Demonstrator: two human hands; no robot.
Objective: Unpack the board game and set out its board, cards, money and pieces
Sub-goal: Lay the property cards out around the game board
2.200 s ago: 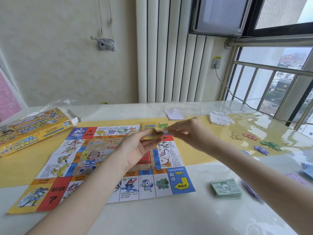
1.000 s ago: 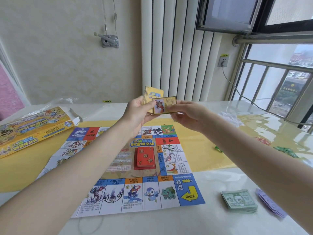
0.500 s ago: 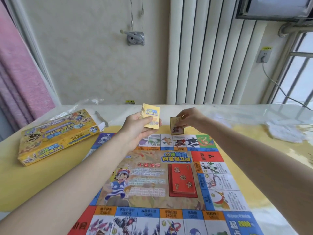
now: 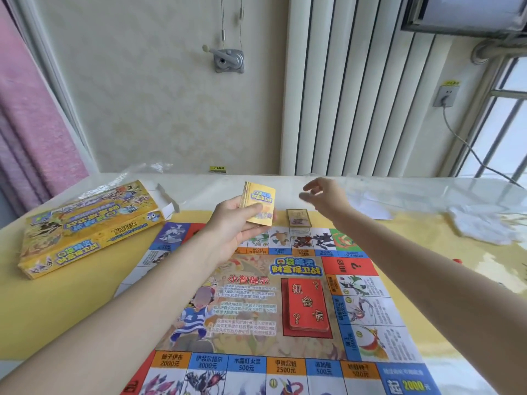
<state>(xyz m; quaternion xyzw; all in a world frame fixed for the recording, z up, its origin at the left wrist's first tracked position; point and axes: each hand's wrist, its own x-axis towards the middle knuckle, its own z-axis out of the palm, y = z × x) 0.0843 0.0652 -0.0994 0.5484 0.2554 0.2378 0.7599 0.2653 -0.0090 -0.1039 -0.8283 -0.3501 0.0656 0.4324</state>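
The game board [image 4: 248, 306] lies flat on the yellow cloth. A red card stack [image 4: 306, 305] sits on its red centre space. My left hand [image 4: 232, 226] grips a stack of yellow-backed cards [image 4: 258, 202] upright above the board's far edge. One brown-framed card [image 4: 298, 217] lies face up on the cloth just beyond the far row of squares. My right hand [image 4: 325, 196] hovers above and right of that card, fingers loose, holding nothing.
The yellow game box [image 4: 85, 223] lies at the left with its end flap open. Clear plastic wrap [image 4: 148, 168] lies behind it. White paper [image 4: 373, 208] and a crumpled white bag [image 4: 484, 223] lie at the far right. A wall stands behind the table.
My right hand has laid the single card down beyond the board's far edge and lifted off it. The left hand still holds the yellow stack.
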